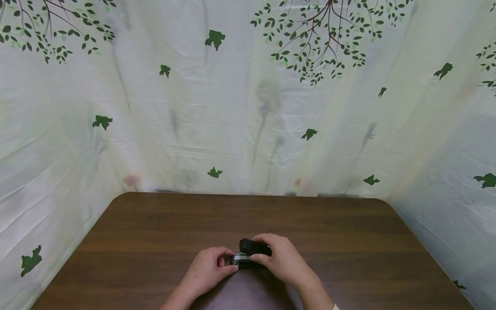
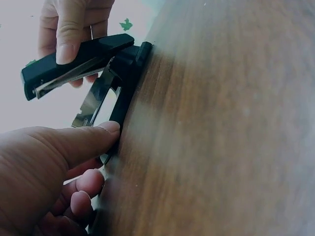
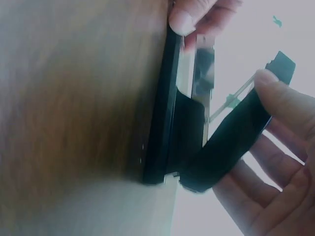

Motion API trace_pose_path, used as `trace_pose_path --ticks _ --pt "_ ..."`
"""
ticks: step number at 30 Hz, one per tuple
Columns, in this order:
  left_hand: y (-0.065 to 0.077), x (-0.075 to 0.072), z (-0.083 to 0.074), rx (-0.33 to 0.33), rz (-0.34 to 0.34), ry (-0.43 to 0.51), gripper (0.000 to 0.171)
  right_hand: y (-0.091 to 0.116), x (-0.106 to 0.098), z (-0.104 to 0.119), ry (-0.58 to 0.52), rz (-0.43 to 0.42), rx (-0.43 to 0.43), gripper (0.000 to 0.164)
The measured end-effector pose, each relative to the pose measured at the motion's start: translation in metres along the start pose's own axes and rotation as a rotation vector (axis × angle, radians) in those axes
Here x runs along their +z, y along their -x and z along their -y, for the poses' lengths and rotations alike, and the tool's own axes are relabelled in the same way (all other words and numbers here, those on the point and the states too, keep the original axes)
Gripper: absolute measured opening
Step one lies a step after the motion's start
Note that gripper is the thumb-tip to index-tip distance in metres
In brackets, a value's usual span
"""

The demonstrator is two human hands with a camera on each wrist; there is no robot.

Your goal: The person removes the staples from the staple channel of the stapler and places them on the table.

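Stapler base [image 3: 161, 118] is pinched at left by left hand [image 1: 207, 269], raised cover [image 2: 101, 50] gripped by right hand [image 1: 285, 261]; fingertips [image 2: 109, 127] may be nipped if cover slips.

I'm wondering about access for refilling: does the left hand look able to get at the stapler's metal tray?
Likely yes: the right hand holds the stapler top raised off the metal tray, and the left hand grips the stapler base close to it, with nothing visible between.
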State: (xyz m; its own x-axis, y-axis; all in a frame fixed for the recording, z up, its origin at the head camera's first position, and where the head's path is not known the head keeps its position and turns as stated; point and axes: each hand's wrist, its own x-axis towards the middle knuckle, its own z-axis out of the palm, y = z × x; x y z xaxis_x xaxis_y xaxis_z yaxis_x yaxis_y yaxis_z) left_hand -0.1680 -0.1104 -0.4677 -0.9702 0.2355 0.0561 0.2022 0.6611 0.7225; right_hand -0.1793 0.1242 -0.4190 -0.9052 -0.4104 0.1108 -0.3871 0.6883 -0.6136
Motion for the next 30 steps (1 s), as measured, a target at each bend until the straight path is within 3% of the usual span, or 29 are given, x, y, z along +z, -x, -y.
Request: trace_pose_path --ticks 13,30 --pt "0.001 0.000 -0.001 0.001 -0.010 -0.016 0.031 0.000 -0.013 -0.009 -0.132 0.025 0.027 0.031" --pt "0.001 0.001 -0.007 -0.028 -0.001 -0.010 0.030 0.002 -0.024 -0.016 -0.179 0.046 0.075 0.030"
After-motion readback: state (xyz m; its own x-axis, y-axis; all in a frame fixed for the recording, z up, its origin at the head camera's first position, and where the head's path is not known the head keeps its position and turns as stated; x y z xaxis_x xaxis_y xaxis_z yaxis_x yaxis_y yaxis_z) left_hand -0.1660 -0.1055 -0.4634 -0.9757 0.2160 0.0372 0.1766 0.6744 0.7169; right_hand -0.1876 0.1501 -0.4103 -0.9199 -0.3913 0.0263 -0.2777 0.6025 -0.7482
